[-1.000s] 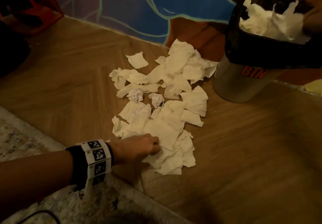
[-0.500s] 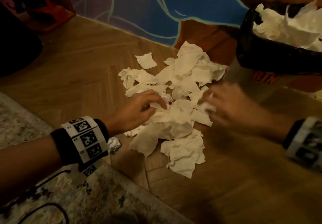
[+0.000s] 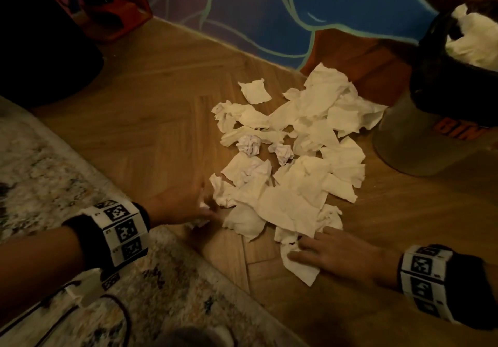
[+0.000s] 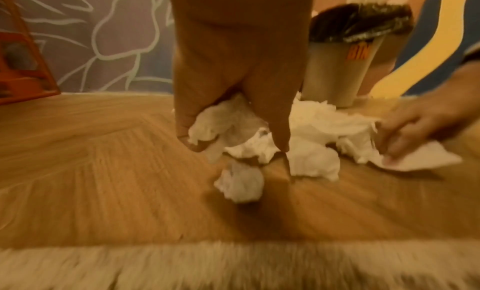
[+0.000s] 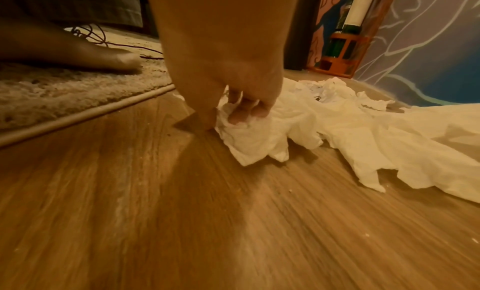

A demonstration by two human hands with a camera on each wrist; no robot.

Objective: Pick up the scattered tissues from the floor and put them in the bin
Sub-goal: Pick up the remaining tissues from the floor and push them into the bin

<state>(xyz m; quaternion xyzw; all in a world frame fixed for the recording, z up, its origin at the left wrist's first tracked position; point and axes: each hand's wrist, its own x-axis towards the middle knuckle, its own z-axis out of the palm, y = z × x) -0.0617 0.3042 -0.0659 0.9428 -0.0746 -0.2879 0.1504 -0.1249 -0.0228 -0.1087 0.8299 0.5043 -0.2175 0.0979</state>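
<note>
Both hands (image 3: 186,206) (image 3: 334,252) pinch floor tissues (image 3: 296,185) while the black-lined bin (image 3: 420,141) holds a heap of tissues.

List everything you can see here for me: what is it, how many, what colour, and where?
tissues: a heap, too many to count, white, on the floor
bin: one, grey with black liner, right of the heap, already holding tissues
floor: brown wood
rug: one, pale, left
crate: one, red, by the wall
left hand: at the heap's left edge
right hand: fingers curled on a tissue at the heap's near edge
</note>
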